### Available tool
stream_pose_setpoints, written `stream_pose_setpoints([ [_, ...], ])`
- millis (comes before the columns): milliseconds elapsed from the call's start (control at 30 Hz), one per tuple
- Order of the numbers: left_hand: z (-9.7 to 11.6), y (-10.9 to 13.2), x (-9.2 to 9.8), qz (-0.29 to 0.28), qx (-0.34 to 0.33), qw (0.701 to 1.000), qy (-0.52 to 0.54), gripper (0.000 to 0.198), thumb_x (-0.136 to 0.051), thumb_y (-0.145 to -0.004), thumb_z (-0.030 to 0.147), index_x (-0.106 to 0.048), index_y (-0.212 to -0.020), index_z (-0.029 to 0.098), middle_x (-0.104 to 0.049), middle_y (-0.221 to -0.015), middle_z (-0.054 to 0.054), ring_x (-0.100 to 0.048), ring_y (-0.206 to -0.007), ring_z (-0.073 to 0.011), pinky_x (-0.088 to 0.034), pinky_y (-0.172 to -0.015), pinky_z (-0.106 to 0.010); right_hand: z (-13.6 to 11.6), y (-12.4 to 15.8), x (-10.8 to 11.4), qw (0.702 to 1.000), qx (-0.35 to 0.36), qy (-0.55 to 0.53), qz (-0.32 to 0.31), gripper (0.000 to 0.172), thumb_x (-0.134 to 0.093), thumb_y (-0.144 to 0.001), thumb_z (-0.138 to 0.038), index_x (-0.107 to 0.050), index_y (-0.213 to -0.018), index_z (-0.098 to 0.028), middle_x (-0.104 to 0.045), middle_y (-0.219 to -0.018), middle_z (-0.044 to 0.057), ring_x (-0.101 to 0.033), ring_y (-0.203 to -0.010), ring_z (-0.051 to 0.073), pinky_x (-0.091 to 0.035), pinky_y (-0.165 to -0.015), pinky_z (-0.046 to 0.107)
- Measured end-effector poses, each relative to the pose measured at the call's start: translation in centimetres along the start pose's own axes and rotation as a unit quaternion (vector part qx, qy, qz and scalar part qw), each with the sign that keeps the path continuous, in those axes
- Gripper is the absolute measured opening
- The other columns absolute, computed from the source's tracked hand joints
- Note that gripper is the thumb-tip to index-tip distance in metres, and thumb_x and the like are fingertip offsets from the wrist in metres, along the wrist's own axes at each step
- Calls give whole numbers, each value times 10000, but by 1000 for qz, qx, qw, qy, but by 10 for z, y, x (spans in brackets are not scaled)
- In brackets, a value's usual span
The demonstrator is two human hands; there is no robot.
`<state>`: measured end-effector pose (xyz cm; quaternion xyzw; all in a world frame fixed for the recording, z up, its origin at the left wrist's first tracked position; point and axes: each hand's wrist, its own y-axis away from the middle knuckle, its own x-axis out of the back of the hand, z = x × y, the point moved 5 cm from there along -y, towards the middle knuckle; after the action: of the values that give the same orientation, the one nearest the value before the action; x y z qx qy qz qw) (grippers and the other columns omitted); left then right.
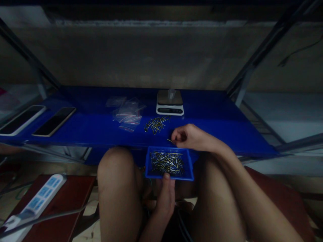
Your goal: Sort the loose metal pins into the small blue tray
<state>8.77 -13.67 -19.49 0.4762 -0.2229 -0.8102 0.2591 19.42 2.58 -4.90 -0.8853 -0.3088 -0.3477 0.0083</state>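
Note:
My left hand (165, 195) comes up between my knees and grips the near rim of a small blue tray (148, 168) filled with thin metal pins. The tray sits just below the front edge of the blue shelf (214, 117). My right hand (189, 137) rests on the shelf above the tray, fingers curled in a pinch on a single pin (169, 140). A loose heap of pins (155, 123) lies on the shelf just beyond it.
A small digital scale (170, 102) stands behind the heap. Clear plastic bags (127, 114) lie to its left. Two phones (54, 121) (21, 119) lie at the shelf's left end. A power strip (40, 198) rests on a red-brown surface at lower left.

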Motion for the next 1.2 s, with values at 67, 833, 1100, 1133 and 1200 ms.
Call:
stream_pose_setpoints([
  [67,0,0,-3,-19,-2,1000,2,821,-848,-819,330,-473,-1548,281,-462,-1657,-108,-397,-1545,-328,-410,-1240,-464,-6,4,-8,996,23,-54,-62,150,-714,-747,-201,-749,-884,-150,-620,-677,-34,-502,-597,90,-365,-561,224],
  [833,-2,1,0,4,21,1000,4,694,-690,-966,260,-413,-1602,283,-515,-1620,-98,-455,-1510,-305,-371,-1255,-472,4,-42,24,928,-121,229,269,293,-679,-944,-402,-713,-1168,-217,-767,-964,71,-702,-895,244,-476,-737,313],
  [1100,1,2,-4,31,27,999,8,628,-632,-991,196,-443,-1587,257,-542,-1598,-102,-468,-1502,-278,-421,-1226,-441,5,-33,29,925,-160,244,243,171,-666,-900,-264,-783,-1017,-221,-772,-1015,99,-710,-942,262,-465,-729,310],
  [1133,1,2,-4,32,24,999,5,620,-646,-988,213,-460,-1577,263,-546,-1595,-99,-469,-1501,-280,-423,-1225,-443,6,-31,30,926,-164,243,239,164,-679,-890,-268,-784,-1006,-220,-770,-1008,98,-705,-928,254,-461,-723,305],
  [1200,0,2,-3,30,17,999,-2,614,-671,-978,246,-481,-1562,267,-554,-1587,-101,-474,-1497,-285,-423,-1222,-449,9,-26,32,931,-165,235,224,140,-707,-862,-261,-783,-971,-216,-765,-976,87,-692,-888,232,-448,-706,293],
])
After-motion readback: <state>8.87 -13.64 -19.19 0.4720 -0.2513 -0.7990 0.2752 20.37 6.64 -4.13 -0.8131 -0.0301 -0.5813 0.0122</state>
